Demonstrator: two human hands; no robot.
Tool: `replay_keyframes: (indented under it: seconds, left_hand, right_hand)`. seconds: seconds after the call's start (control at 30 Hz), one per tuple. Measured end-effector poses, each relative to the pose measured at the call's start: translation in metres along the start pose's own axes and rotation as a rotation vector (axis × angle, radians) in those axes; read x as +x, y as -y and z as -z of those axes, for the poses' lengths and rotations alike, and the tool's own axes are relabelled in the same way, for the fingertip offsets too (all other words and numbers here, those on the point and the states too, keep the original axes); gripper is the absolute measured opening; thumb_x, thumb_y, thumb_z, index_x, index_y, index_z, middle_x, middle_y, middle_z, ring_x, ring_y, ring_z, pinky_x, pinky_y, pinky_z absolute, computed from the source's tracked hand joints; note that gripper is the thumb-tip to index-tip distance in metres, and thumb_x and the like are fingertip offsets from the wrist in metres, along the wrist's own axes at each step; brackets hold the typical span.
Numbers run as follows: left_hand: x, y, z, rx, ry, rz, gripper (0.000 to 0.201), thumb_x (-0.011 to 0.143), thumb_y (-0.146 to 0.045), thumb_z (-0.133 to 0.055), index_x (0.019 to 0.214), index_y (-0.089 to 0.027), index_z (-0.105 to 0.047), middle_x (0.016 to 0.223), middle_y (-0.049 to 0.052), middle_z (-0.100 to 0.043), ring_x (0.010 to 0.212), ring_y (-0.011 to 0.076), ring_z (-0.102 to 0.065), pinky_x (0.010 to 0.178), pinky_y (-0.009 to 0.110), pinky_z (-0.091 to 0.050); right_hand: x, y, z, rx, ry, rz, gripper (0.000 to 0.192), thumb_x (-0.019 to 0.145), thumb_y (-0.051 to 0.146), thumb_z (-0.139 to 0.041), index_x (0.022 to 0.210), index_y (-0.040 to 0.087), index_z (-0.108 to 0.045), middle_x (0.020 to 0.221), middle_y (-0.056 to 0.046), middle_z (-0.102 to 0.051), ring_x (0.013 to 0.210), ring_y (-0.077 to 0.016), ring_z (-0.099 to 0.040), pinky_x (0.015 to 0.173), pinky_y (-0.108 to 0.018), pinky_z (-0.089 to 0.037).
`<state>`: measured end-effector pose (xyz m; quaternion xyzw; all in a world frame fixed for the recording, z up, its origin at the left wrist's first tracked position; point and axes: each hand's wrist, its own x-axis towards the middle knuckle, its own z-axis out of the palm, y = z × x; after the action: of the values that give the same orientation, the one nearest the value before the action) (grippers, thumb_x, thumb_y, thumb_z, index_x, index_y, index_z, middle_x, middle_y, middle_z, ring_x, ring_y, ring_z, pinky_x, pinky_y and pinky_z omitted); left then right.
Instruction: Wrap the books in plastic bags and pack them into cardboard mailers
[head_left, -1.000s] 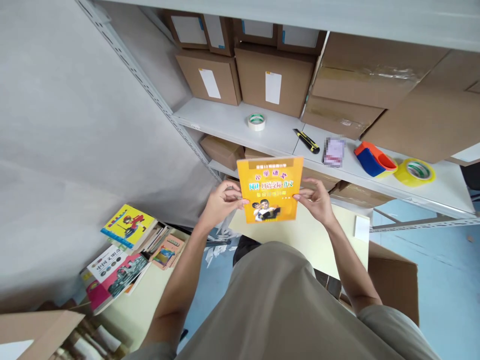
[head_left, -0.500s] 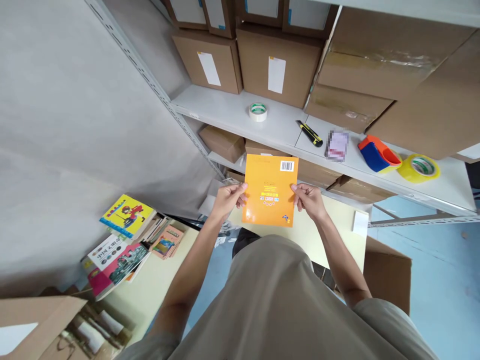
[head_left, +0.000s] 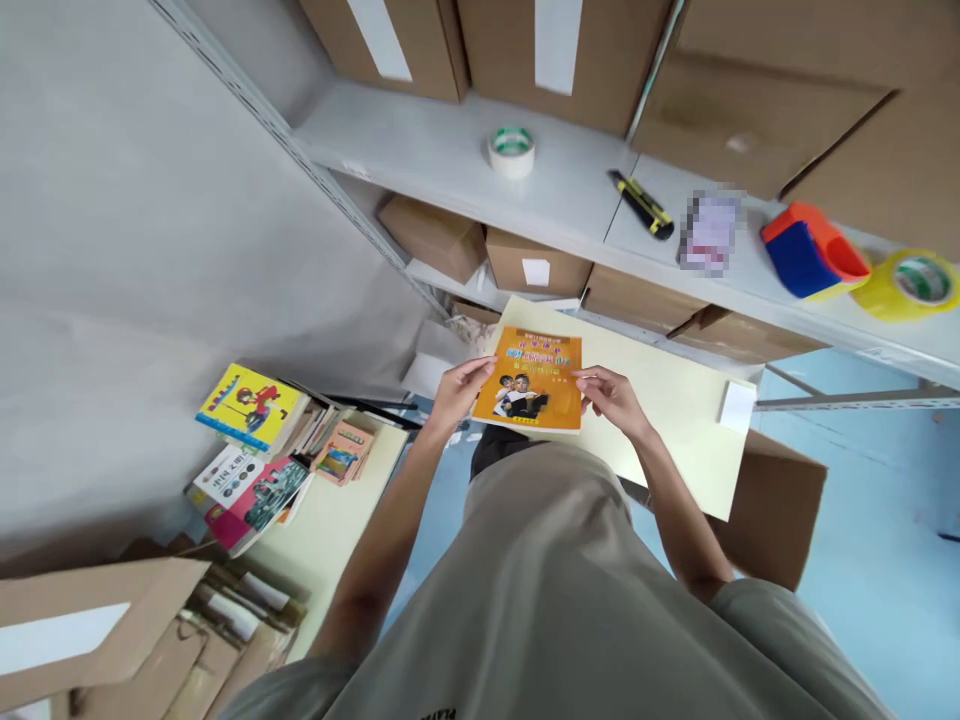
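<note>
An orange book [head_left: 531,380] with two figures on its front cover is held between my hands, just in front of my body and over the cream tabletop [head_left: 660,420]. My left hand [head_left: 461,390] pinches its left edge, thumb on top. At the right edge, my right hand [head_left: 609,395] is closed on the book, with its thumb and forefinger at the cover's side. The fingers beneath the book are partly hidden.
A grey shelf [head_left: 420,135] ahead carries a white tape roll [head_left: 511,152], a box cutter [head_left: 641,204], a tape dispenser [head_left: 814,250] and yellow tape [head_left: 911,285]. Stacked books [head_left: 251,408] lie at left. Open cardboard boxes [head_left: 780,510] stand low at right and left.
The book has turned over from its orange back cover with the barcode to its pictured front cover. Both hands still hold its sides. The view has tilted lower.
</note>
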<state>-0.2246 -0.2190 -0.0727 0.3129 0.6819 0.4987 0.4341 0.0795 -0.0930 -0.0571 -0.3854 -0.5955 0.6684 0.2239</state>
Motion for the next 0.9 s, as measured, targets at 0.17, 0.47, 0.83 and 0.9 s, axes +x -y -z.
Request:
replay_keyframes:
  seconds: [0.17,0.47,0.83,0.9]
  left_hand:
    - [0.018,0.074,-0.020,0.003,-0.025,0.112,0.051,0.079,-0.044,-0.089,0.123,-0.020,-0.078,0.119,0.016,-0.091,0.110,0.0287,-0.087,0.093,0.038,-0.069]
    - [0.125,0.139,-0.067,-0.036,-0.082,0.182,0.050,0.083,-0.004,-0.062,0.129,-0.014,-0.076,0.145,0.020,-0.085,0.137,0.0263,-0.081,0.123,0.039,-0.060]
    - [0.142,0.202,-0.007,-0.117,-0.282,0.323,0.028,0.100,-0.014,-0.069,0.124,-0.018,-0.082,0.129,0.015,-0.089,0.132,0.0287,-0.084,0.119,0.042,-0.063]
    - [0.133,0.216,0.020,-0.144,-0.370,0.410,0.025,0.099,-0.016,-0.069,0.120,-0.018,-0.083,0.118,0.013,-0.091,0.123,0.0271,-0.086,0.113,0.040,-0.065]
  right_hand:
    - [0.012,-0.079,-0.013,-0.080,-0.039,-0.122,0.064,0.085,0.078,-0.088,0.118,0.023,-0.085,0.117,-0.011,-0.091,0.079,-0.0196,-0.078,0.059,-0.029,-0.060]
    - [0.098,-0.164,-0.021,-0.193,-0.244,-0.283,0.071,0.085,0.074,-0.073,0.133,0.023,-0.084,0.129,-0.013,-0.088,0.087,-0.0211,-0.077,0.074,-0.038,-0.072]
    - [0.136,-0.151,-0.065,-0.545,-0.393,-0.215,0.047,0.104,0.061,-0.068,0.128,0.023,-0.084,0.138,-0.020,-0.084,0.106,-0.0302,-0.085,0.085,-0.044,-0.075]
    - [0.158,-0.142,-0.090,-0.558,-0.309,-0.202,0.046,0.106,0.061,-0.067,0.127,0.024,-0.085,0.133,-0.019,-0.085,0.108,-0.0312,-0.085,0.089,-0.046,-0.075]
